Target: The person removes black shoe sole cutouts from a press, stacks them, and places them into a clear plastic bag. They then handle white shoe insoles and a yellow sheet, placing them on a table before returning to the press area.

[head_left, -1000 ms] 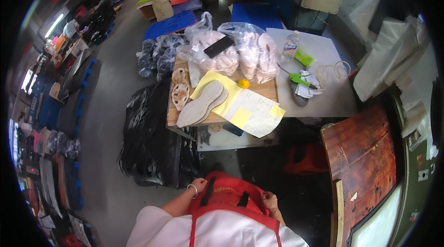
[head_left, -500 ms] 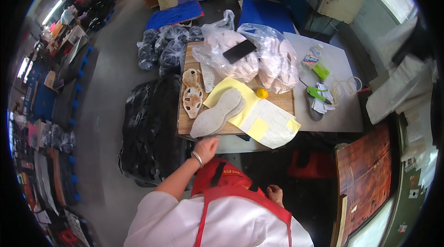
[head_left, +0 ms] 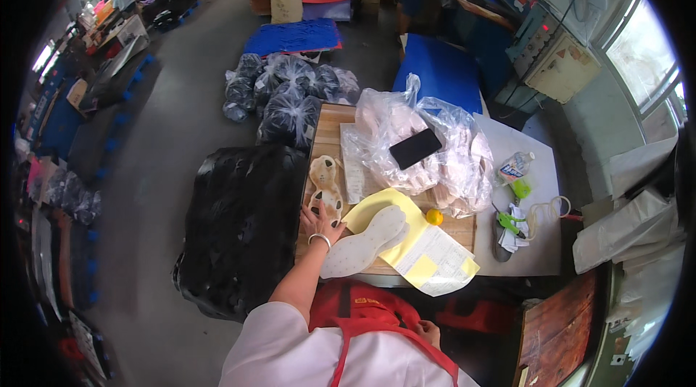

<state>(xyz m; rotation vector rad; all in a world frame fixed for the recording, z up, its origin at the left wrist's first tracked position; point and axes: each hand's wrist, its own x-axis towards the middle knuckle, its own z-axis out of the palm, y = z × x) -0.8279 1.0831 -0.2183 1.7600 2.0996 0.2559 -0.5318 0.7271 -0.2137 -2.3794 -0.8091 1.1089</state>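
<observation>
My left hand (head_left: 321, 226) rests with fingers spread on the lower end of a tan, sole-shaped piece with dark cut-outs (head_left: 325, 182), at the left edge of a wooden board (head_left: 330, 121). Right of this hand lie pale grey speckled insoles (head_left: 366, 242), one partly over another, on a yellow sheet (head_left: 383, 203). A white printed paper with yellow patches (head_left: 437, 260) overhangs the board's near edge. Low by my red apron (head_left: 362, 306) is my right hand (head_left: 429, 332), its fingers curled; whatever they hold is hidden.
Clear bags of pale pink pieces (head_left: 395, 122) carry a black phone (head_left: 415, 148). A small orange fruit (head_left: 434, 216) sits nearby. On the grey tabletop are a bottle (head_left: 516, 167) and a green-handled tool (head_left: 510, 223). A black-wrapped stack (head_left: 235, 231) stands left; a red stool (head_left: 475, 315) is below.
My left hand has reached forward from the table's near edge onto the tan piece, its closed fingers spreading. My right hand stays low by the apron. The whole view has shifted.
</observation>
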